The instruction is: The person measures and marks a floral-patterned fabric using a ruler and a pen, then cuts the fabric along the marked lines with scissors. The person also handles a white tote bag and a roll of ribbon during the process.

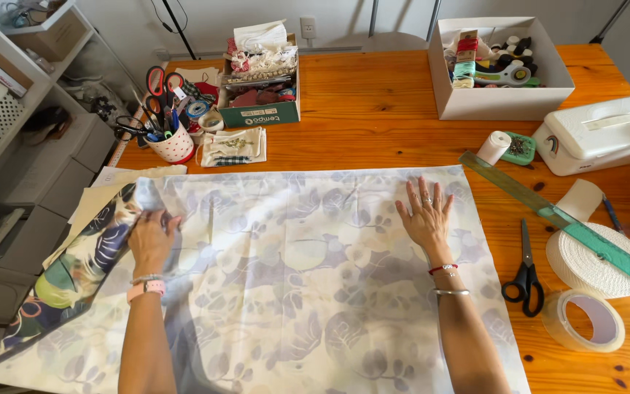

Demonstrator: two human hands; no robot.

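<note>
On the orange wooden table (pixel 373 109), your right hand (pixel 426 215) lies open and flat on the floppy printed fabric (pixel 293 277) while your left hand (pixel 151 237) pinches its folded-over edge, so it'll probably slide and wrinkle easily; grab edges.

Bright, even daylight fills the scene; the orange wooden bench (pixel 373 109) shines warmly with mild glare; soft shadows fall beneath both forearms onto the pale floral-printed fabric sheet (pixel 293 277); focus is sharp throughout; wide-angle distortion bends the grey shelving unit (pixel 9 146) at the left edge.
</note>
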